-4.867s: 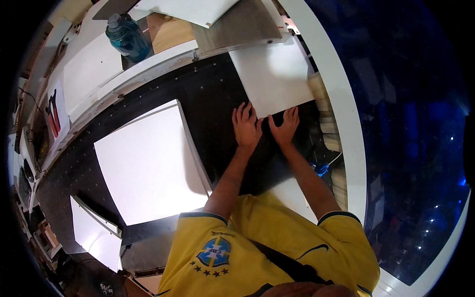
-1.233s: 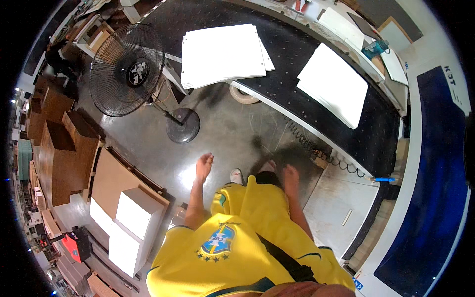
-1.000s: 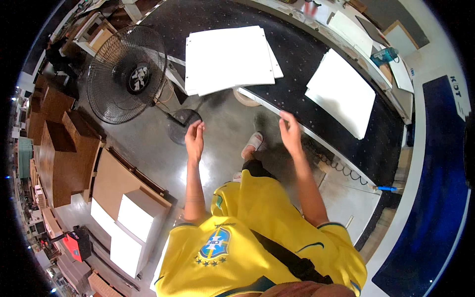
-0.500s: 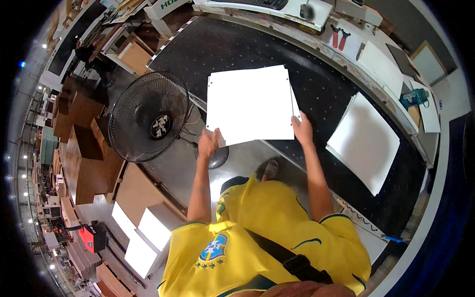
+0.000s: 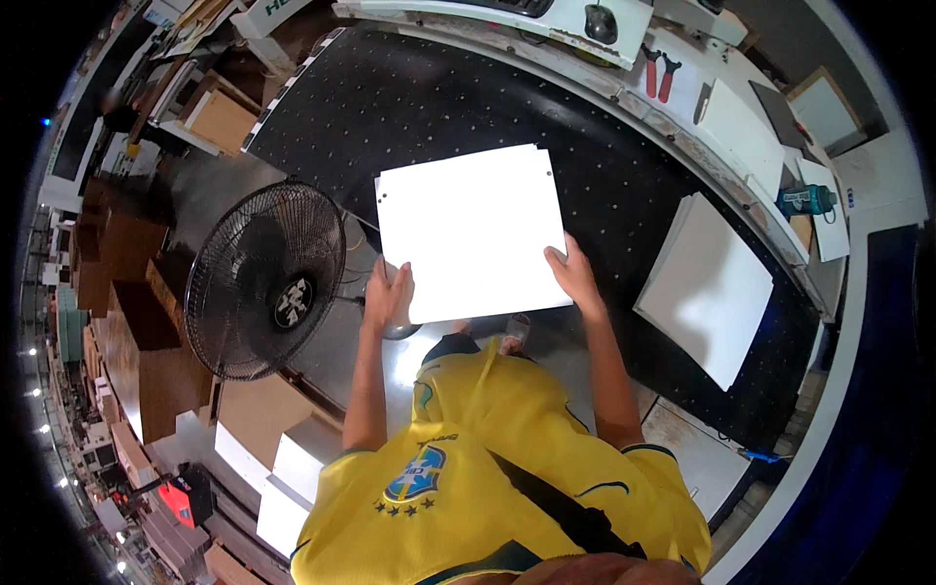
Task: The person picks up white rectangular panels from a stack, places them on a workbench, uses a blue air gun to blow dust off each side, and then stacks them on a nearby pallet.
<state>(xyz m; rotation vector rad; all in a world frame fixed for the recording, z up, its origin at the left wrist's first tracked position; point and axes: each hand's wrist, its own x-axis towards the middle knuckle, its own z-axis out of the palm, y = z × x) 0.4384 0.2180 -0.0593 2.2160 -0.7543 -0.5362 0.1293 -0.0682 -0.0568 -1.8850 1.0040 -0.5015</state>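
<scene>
Between my two hands is a small stack of white panels (image 5: 473, 239), with small dark holes near its upper left corner. My left hand (image 5: 388, 291) grips its near left edge, thumb lying on the top face. On the right edge, my right hand (image 5: 573, 276) is closed in the same way, fingers hidden beneath. The stack's far part is over the black table (image 5: 322, 107) with small pale dots; its near edge reaches out over the floor. Another pile of white panels (image 5: 712, 292) lies on the table to the right.
A black standing fan (image 5: 265, 280) is close to my left arm. Along the table's far side runs a shelf with a mouse (image 5: 601, 23), red-handled pliers-like tools (image 5: 660, 76) and a teal bottle (image 5: 807, 201). White boxes (image 5: 292, 478) and brown cabinets (image 5: 161, 341) stand at the left.
Both hands have brought the held panels nearer my body and slightly left. The panels' right edges, offset before, now look more even. The view has shifted a little.
</scene>
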